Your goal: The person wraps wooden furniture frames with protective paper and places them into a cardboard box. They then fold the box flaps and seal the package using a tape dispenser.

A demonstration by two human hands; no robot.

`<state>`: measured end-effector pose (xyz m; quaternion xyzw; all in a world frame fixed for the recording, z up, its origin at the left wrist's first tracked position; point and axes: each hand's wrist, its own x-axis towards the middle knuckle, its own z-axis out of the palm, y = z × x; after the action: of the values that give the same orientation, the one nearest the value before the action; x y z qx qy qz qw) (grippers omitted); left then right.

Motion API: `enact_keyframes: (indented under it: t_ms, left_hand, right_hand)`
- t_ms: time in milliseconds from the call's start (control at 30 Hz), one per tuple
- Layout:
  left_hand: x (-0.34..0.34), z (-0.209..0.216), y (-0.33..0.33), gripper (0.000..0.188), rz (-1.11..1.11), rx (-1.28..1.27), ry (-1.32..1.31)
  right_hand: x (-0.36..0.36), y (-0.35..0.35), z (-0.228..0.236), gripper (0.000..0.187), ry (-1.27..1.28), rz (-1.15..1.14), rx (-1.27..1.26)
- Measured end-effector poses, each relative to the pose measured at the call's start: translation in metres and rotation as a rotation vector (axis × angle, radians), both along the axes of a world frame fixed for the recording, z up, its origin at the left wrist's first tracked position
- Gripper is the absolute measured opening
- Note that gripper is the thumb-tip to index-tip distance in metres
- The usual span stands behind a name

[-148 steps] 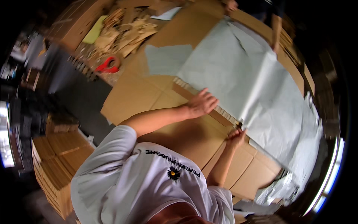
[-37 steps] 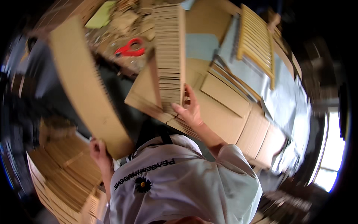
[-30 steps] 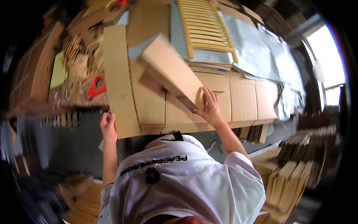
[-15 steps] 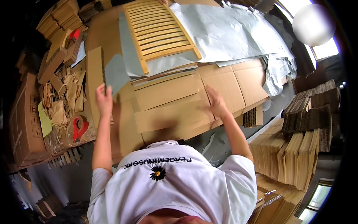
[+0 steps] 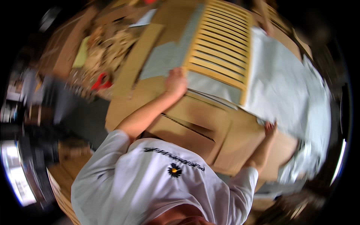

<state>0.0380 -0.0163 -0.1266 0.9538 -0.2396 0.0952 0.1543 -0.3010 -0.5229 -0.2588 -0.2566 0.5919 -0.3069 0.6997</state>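
Note:
A pale wooden slatted panel (image 5: 219,48) lies on a silvery-grey wrapping sheet (image 5: 288,82), over flat cardboard (image 5: 195,112). My left hand (image 5: 176,83) is closed at the panel's near left corner, with its fingers curled against the frame's end. Farther right, my right hand (image 5: 270,129) has its fingers closed at the near edge of the wrapping sheet, to the right of the panel. Motion blur softens both hands, and the fingertips are partly hidden.
Another person's hand (image 5: 268,30) reaches in at the far right of the panel. Scrap cardboard (image 5: 107,52) and a red tape dispenser (image 5: 101,82) lie on the left. A long cardboard strip (image 5: 144,56) lies beside the grey sheet. Part of another slatted piece (image 5: 277,18) shows at the back.
My view has swung, so the table and panel appear farther right. My left hand has come to the panel's corner; my right hand has gone from the bare cardboard to the sheet's edge.

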Motion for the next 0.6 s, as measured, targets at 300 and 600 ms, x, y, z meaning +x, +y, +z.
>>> enact_keyframes:
  t_ms: [300, 600]
  left_hand:
    - [0.021, 0.041, 0.038, 0.041, -0.013, -0.32, 0.022]
    - [0.31, -0.095, 0.294, 0.033, 0.38, 0.239, 0.195]
  right_hand:
    - [0.015, -0.054, 0.058, 0.032, 1.305, 0.399, -0.788]
    - [-0.015, -0.067, 0.233, 0.039, 2.028, 0.72, -1.693]
